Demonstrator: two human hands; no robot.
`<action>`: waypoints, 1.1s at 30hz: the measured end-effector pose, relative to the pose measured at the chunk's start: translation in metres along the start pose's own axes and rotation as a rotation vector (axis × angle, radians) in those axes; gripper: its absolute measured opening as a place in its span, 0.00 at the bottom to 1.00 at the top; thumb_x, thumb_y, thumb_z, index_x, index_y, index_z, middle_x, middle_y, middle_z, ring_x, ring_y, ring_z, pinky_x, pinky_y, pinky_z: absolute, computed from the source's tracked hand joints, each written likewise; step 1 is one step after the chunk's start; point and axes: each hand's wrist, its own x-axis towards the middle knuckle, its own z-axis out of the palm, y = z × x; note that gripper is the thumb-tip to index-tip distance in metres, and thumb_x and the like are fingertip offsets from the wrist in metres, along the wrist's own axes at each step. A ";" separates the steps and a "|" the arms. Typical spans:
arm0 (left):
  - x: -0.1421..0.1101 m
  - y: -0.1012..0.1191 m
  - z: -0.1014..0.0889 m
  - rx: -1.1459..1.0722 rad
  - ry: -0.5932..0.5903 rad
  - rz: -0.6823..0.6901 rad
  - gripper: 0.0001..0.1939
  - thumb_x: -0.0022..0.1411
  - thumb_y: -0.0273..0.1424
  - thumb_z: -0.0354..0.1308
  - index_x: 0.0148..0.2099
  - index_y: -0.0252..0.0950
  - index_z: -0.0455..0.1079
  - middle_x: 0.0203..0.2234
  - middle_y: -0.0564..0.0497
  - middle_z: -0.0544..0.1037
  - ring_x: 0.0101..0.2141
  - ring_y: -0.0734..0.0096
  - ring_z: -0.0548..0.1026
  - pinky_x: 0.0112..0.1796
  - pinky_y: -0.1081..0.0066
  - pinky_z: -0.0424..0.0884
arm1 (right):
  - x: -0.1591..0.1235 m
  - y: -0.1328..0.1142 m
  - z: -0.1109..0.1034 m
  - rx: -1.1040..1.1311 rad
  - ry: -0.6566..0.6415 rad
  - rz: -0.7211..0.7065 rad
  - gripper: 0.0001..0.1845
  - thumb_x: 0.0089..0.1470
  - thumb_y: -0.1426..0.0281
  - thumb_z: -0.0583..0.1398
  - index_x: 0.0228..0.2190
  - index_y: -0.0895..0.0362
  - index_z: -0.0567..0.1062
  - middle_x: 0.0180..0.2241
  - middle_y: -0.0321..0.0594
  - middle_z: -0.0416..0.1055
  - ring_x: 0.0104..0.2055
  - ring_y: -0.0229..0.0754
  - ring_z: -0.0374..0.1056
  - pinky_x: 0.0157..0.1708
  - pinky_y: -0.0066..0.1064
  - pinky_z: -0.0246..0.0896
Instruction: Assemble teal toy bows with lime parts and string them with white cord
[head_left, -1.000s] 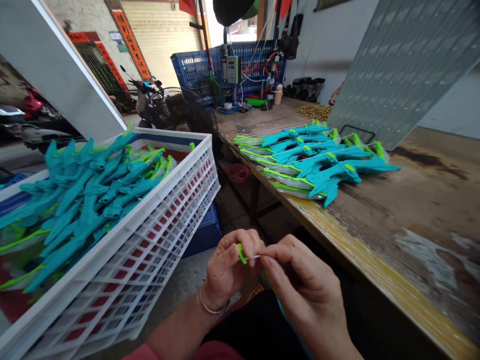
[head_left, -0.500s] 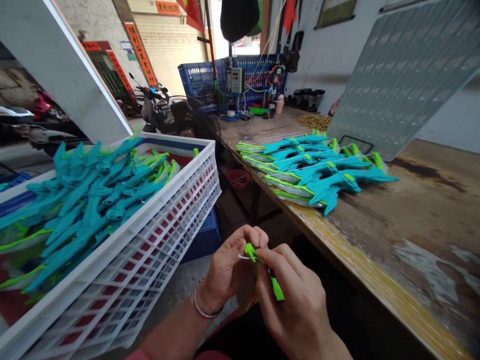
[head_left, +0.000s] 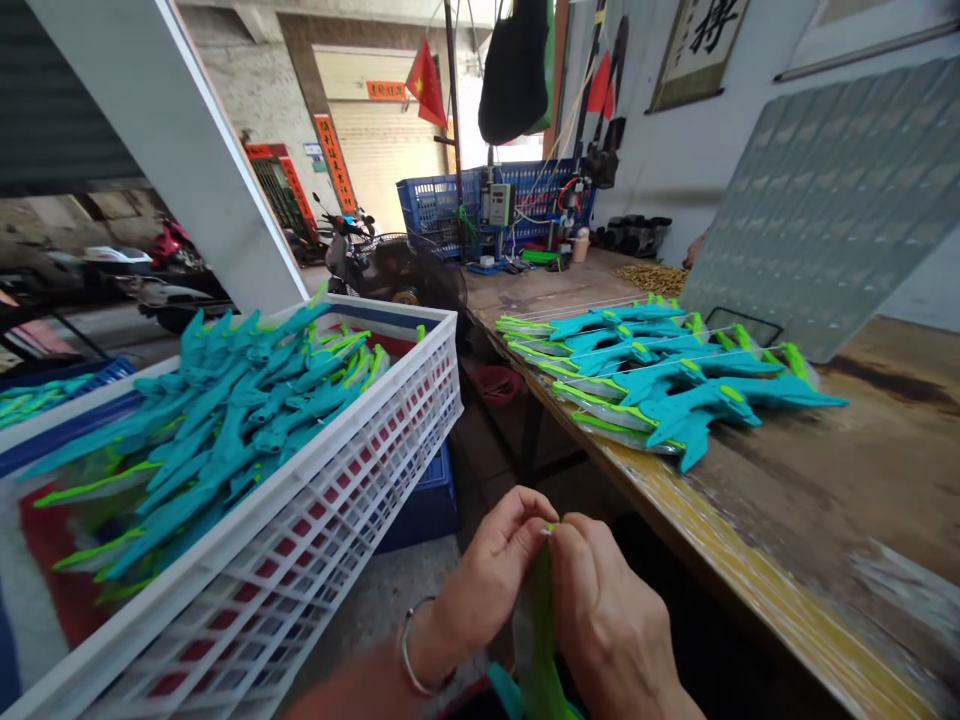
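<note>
Low in the centre, a toy bow with a bright green and clear limb (head_left: 538, 620) stands upright between my hands, and part of its turquoise body (head_left: 504, 690) shows at the bottom edge. My left hand (head_left: 491, 570) is closed, thumb and forefinger pinching near the limb's tip. Right against it, my right hand (head_left: 611, 605) also pinches the tip from the other side. A bit of white string (head_left: 547, 532) shows between the fingertips; the rest of the tip is hidden. More strung toy bows (head_left: 667, 385) lie in an overlapping row on the table.
A white lattice crate (head_left: 337, 421) heaped with turquoise bows (head_left: 232, 415) stands at left. The wooden table (head_left: 817, 500) runs along the right, its yellowish edge near my right arm. Farther back are a black fan (head_left: 409, 275), blue crates (head_left: 439, 210) and a translucent corrugated panel (head_left: 825, 200).
The view has tilted up and turned left. My hands have drawn together around the tip, covering most of the green end piece and string. The limb now points upright, with turquoise showing below.
</note>
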 end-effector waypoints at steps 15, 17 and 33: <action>0.012 -0.039 -0.012 -0.204 -0.169 -0.068 0.25 0.52 0.48 0.74 0.39 0.31 0.77 0.25 0.47 0.79 0.18 0.74 0.73 0.20 0.75 0.69 | -0.001 0.044 -0.003 0.618 0.078 0.754 0.16 0.66 0.56 0.60 0.34 0.56 0.75 0.27 0.37 0.75 0.27 0.39 0.73 0.26 0.24 0.69; 0.013 -0.038 -0.009 -0.170 -0.121 -0.079 0.23 0.50 0.45 0.76 0.34 0.31 0.75 0.19 0.50 0.76 0.16 0.75 0.71 0.18 0.76 0.67 | -0.008 0.046 -0.001 0.649 0.072 0.753 0.17 0.65 0.55 0.61 0.34 0.56 0.76 0.25 0.36 0.74 0.24 0.38 0.72 0.25 0.23 0.69; 0.007 -0.031 -0.003 0.115 -0.038 -0.107 0.19 0.57 0.43 0.70 0.39 0.30 0.78 0.23 0.52 0.76 0.20 0.79 0.70 0.24 0.78 0.65 | -0.031 0.034 -0.006 0.926 -0.126 0.654 0.09 0.60 0.61 0.66 0.35 0.53 0.78 0.30 0.37 0.75 0.30 0.39 0.75 0.30 0.20 0.72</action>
